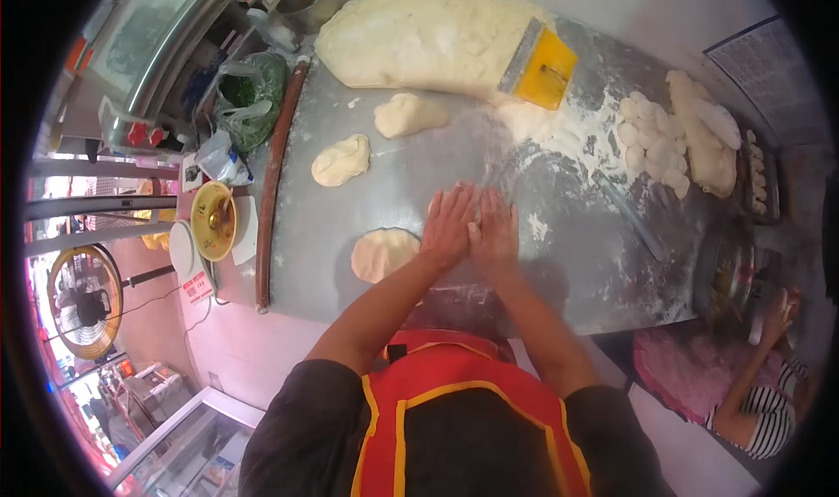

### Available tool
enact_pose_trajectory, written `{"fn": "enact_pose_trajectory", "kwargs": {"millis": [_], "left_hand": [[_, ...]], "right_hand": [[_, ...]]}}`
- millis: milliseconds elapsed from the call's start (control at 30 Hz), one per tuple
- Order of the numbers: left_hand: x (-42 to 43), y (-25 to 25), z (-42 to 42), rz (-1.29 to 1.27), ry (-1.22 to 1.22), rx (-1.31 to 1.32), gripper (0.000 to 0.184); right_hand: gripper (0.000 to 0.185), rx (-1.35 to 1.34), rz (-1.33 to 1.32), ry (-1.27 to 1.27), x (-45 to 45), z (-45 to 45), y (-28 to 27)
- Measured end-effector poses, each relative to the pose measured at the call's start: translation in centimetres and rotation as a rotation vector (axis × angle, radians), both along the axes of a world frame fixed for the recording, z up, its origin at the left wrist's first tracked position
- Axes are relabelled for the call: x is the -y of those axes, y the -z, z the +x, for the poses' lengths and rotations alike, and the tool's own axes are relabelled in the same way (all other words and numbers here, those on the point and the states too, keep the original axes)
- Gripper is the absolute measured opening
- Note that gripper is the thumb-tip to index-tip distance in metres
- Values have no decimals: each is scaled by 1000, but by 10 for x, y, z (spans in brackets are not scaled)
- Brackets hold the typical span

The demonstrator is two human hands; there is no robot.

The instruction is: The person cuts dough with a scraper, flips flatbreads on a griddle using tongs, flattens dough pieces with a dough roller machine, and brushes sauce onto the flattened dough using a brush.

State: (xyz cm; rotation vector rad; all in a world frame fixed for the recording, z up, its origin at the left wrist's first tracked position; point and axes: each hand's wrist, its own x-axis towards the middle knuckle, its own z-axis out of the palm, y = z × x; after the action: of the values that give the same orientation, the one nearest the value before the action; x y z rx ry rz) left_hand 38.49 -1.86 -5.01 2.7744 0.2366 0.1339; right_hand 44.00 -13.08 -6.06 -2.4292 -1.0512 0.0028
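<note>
Grey metal worktop [328,222], floured, both hands working near middle of the front edge. Left hand [448,226]: palm down, flat, fingers straight and close together, not curled round anything. Right hand [495,235]: same pose, right beside the left, thumbs meeting. No grasp in either; what's under the palms is hidden, can't tell if dough is there.

Nearest dough: flattened round pale dough piece [383,254], just left of the left hand, toward the front edge, partly behind the left forearm. Two more smooth, cream-coloured dough lumps further back: rounded one [342,160] toward the left edge, longer one [409,115] behind it and to its right. Large pale dough slab [419,38] along the back edge; yellow-handled scraper with metal blade [544,67] on its right end.

Loose white flour [572,139] right of the slab. Clustered small white dough balls [651,143] toward the back right corner, thick pale dough log [706,139] just beside them. Dark tray of small dough pieces [759,178] at the right edge. Long narrow grey tool [634,222] lies slanted in front of the balls.

Long brown wooden pole [278,191] runs along the left edge; yellow bowl [213,221] left of it, green plastic bag [251,102] behind the bowl. Co-worker's striped sleeve [759,414] beyond the front right corner.
</note>
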Motion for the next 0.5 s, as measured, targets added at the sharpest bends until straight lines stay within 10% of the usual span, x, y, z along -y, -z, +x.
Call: {"fn": "enact_pose_trajectory", "kwargs": {"millis": [500], "left_hand": [[5,49,-23,26,114,22,54]], "right_hand": [[49,-133,5,-203,40,-2,-9]]}}
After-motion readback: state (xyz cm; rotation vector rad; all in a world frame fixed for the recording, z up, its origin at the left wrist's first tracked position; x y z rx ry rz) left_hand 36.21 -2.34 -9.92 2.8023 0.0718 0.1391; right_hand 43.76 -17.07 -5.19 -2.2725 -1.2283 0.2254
